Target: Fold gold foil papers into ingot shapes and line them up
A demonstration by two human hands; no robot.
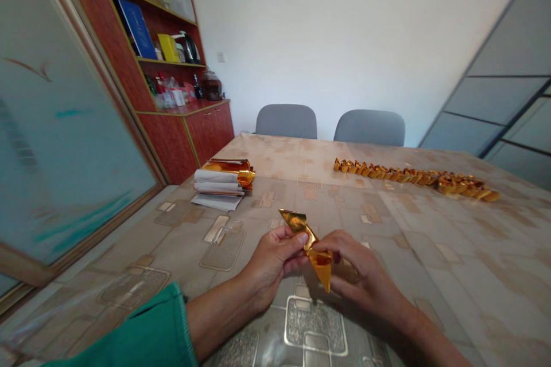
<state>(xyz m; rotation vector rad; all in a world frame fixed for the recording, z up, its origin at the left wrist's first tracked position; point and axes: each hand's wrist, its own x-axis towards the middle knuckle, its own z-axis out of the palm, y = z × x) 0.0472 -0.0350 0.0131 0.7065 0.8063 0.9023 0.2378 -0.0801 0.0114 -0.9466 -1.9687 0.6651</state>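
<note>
A strip of gold foil paper (pixel 319 264) is folded into a pointed shape and sits between my two hands above the middle of the table. My left hand (pixel 271 261) pinches its upper part between thumb and fingers. My right hand (pixel 359 272) grips its lower part, with the fingers curled over the fold. A green sleeve (pixel 129 330) covers my left forearm. Ahead and to the left lies a stack of white-backed gold foil sheets (pixel 224 180). Farther off to the right runs a long row of small folded gold ingots (pixel 413 176).
A patterned beige tablecloth (pixel 451 241) covers the table. A red-brown shelf cabinet (pixel 172 143) with bottles and books stands at the far left. Beyond the table are several grey chairs (pixel 286 121). A frosted glass panel (pixel 64 143) stands to my left.
</note>
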